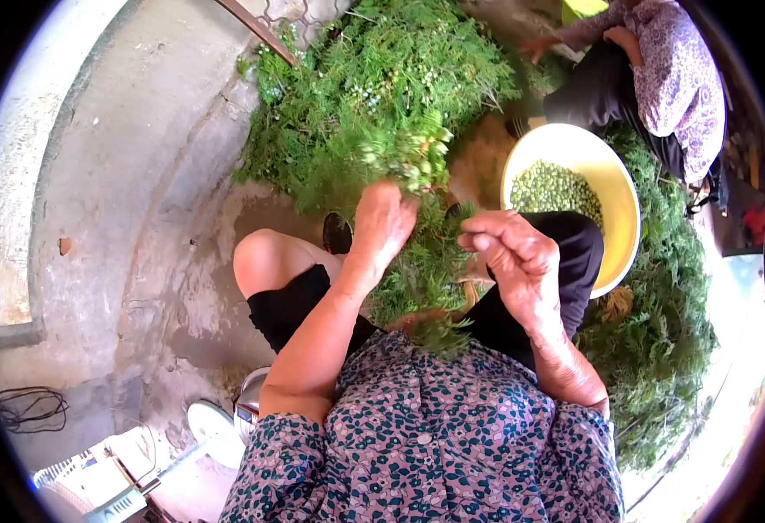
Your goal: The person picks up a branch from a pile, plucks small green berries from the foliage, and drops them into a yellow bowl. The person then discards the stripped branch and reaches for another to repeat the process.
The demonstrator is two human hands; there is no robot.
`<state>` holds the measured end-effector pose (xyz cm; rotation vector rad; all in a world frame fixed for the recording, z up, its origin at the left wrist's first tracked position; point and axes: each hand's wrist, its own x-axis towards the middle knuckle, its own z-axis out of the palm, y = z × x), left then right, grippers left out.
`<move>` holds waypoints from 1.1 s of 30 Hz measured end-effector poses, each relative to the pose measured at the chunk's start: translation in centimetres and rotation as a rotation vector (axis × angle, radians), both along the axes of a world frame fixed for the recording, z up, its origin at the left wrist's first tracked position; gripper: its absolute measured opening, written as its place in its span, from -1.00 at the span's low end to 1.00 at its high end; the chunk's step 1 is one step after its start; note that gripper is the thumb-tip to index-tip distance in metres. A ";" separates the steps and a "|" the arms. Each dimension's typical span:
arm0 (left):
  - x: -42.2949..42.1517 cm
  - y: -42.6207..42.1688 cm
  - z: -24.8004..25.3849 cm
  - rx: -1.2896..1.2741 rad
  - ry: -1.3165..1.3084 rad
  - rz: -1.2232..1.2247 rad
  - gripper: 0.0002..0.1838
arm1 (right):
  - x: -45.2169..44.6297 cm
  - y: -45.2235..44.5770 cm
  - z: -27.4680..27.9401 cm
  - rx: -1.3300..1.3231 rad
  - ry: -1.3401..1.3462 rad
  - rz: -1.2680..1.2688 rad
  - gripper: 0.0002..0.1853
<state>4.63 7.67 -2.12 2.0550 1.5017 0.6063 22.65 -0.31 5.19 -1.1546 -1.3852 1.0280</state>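
My left hand (384, 220) is closed around the stem end of a leafy evergreen sprig (413, 157), which points away from me and is blurred at its tips. To the right, at about the same height, my right hand (520, 260) has its thumb and fingers pinched together. A bit of green shows by those fingertips, but I cannot make out what they hold. Beyond my right knee stands a yellow basin (624, 205) partly filled with small green berries (557, 190). More greenery (417, 270) lies between my legs, and one small piece rests near my lap.
A large heap of cut evergreen branches (382, 74) lies ahead, with another pile (648, 340) at the right. A co-worker in a patterned top (680, 78) sits at upper right. A fan (117, 501) stands lower left, near a coiled black cable (30, 410).
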 end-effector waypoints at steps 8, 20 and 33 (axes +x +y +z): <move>0.9 0.3 4.3 0.376 0.285 0.003 -0.77 | 0.5 1.4 -0.1 -0.017 0.230 -0.209 -0.86; 0.7 -2.7 5.4 0.416 0.444 -0.118 -0.86 | 1.1 3.1 -1.3 -0.094 0.275 -0.277 -0.85; 1.1 -6.4 6.3 0.353 0.448 -0.318 -0.73 | 0.0 7.8 -3.3 -0.488 0.604 0.143 -0.71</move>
